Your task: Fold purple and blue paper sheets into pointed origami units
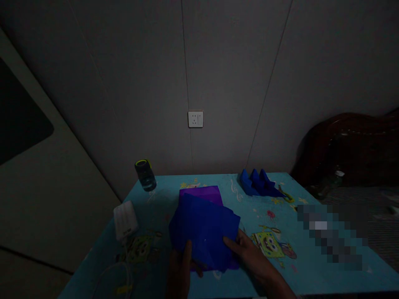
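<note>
Several dark blue sheets of paper (204,228), loosely overlapped, are held up above the tabletop. My left hand (183,263) grips their lower left edge, thumb on top and fingers beneath. At the lower right edge my right hand (245,251) pinches them between thumb and fingers. Behind and under them lies a purple sheet (202,193) on the table. Folded blue paper boats (259,183) stand in a row at the back right of the table.
The blue cartoon-printed table (311,265) stands against a wall with a socket (195,119). A dark bottle (145,175) is at the back left, a white power bank (125,220) with a cable at the left. Green-handled scissors (288,197) lie beside the boats.
</note>
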Action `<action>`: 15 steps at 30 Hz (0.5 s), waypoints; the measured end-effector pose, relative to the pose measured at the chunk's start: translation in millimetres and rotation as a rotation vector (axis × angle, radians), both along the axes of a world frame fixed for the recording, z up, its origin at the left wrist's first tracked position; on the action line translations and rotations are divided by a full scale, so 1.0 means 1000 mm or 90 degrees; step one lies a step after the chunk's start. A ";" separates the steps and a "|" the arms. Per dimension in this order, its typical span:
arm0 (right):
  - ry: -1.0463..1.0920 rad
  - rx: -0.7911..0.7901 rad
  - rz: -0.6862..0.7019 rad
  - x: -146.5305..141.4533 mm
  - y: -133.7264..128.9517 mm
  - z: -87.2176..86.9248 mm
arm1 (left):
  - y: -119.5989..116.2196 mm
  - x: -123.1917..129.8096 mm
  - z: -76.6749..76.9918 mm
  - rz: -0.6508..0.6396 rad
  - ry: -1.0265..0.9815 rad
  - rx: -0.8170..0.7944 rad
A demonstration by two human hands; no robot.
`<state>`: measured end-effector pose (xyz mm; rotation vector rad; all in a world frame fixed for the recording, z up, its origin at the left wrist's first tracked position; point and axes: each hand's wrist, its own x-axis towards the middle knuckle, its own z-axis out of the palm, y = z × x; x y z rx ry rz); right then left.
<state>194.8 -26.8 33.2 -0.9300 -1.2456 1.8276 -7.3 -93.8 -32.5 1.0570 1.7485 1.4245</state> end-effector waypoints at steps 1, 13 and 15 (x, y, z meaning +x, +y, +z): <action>-0.004 0.001 -0.003 0.001 0.001 0.001 | -0.003 -0.004 -0.001 -0.029 -0.037 0.007; -0.102 -0.040 -0.080 0.021 0.009 0.000 | -0.009 -0.005 0.028 0.017 -0.157 -0.109; -0.149 0.007 -0.040 0.026 0.003 0.001 | -0.008 -0.004 0.031 0.026 -0.136 -0.113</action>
